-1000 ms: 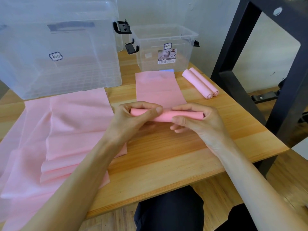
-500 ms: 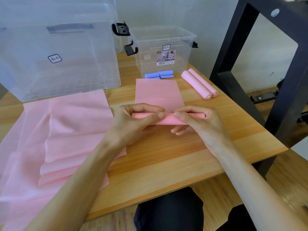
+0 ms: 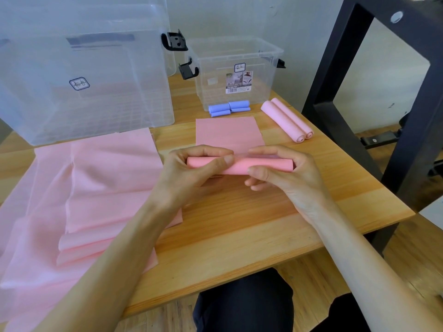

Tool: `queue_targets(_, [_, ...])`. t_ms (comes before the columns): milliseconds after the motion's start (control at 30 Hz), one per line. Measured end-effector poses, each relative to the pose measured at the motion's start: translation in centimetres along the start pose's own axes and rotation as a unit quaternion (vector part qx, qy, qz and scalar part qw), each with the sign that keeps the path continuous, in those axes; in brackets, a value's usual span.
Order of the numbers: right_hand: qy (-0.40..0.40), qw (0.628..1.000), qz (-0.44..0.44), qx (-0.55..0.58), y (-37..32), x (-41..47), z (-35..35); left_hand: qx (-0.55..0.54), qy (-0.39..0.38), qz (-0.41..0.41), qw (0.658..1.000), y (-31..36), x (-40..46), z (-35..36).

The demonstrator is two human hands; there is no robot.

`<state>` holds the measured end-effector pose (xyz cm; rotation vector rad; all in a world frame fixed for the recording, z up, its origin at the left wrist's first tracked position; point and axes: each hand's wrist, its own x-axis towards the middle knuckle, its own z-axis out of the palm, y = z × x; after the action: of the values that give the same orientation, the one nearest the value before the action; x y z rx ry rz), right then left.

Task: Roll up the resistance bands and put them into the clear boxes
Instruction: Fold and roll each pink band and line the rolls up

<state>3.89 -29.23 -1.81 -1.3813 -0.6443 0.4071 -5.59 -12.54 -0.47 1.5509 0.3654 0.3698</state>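
Both hands were on the job at the middle of the wooden table (image 3: 239,226). The left hand (image 3: 189,173) had its fingers curled over the left end of the pink roll (image 3: 239,165), thumb pressed on its front. The right hand (image 3: 285,173) pinched the right end the same way, fingers over the top, thumb underneath in front. The roll lay crosswise between them, and it was only partly wound: a flat pink tail (image 3: 229,133) ran from it toward the table's far edge.

As for progress, I judged it early to midway. 2 finished pink rolls (image 3: 286,119) lay side by side near the far right edge of the table, touching each other, but out on the wood and not boxed. A heap of unrolled pink bands (image 3: 91,188) sprawled over the left side of the table and hung off its left and near edges; how many were in it I could not tell. All of that looked left to roll.

Now the containers. The small clear box (image 3: 239,73) stood open-topped at the far edge, black latches hanging, and 2 or so blue rolls (image 3: 229,109) seemed to sit on its floor against the front wall, though through the plastic I could not be sure they were inside. The large clear box (image 3: 79,75) stood at the far left corner; nothing showed in it.
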Motion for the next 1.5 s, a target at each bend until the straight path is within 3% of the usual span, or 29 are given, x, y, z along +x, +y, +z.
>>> queue_targets(200, [0.020,1.000,0.011,-0.001,0.15,0.07,-0.02,0.019,-0.018,0.036,0.999,-0.17,0.09,-0.23])
queue_targets(400, [0.005,1.000,0.005,0.001,0.06,-0.01,0.01,0.011,-0.017,-0.006,1.000,-0.02,-0.02,-0.19])
queue_targets(533, [0.023,1.000,0.008,-0.005,0.13,0.05,0.01,0.037,-0.036,0.024,0.998,-0.02,-0.06,-0.15])
queue_targets(733, [-0.002,1.000,0.001,-0.016,0.15,0.04,0.06,0.009,0.005,-0.014,1.000,-0.13,0.01,-0.11])
queue_targets(967, [0.016,1.000,0.009,0.004,0.13,0.07,-0.05,0.046,-0.022,0.052,0.997,0.01,-0.09,-0.11])
queue_targets(1233, [0.029,1.000,-0.002,0.002,0.20,0.04,-0.07,0.053,-0.026,0.045,0.997,-0.06,-0.16,-0.12])
queue_targets(1400, [-0.011,1.000,0.003,-0.001,0.19,0.02,-0.05,0.010,-0.014,0.002,1.000,-0.17,0.10,-0.36])
queue_targets(1500, [0.005,1.000,-0.005,0.003,0.14,0.03,-0.12,0.029,-0.011,0.023,0.999,-0.10,0.00,-0.28])
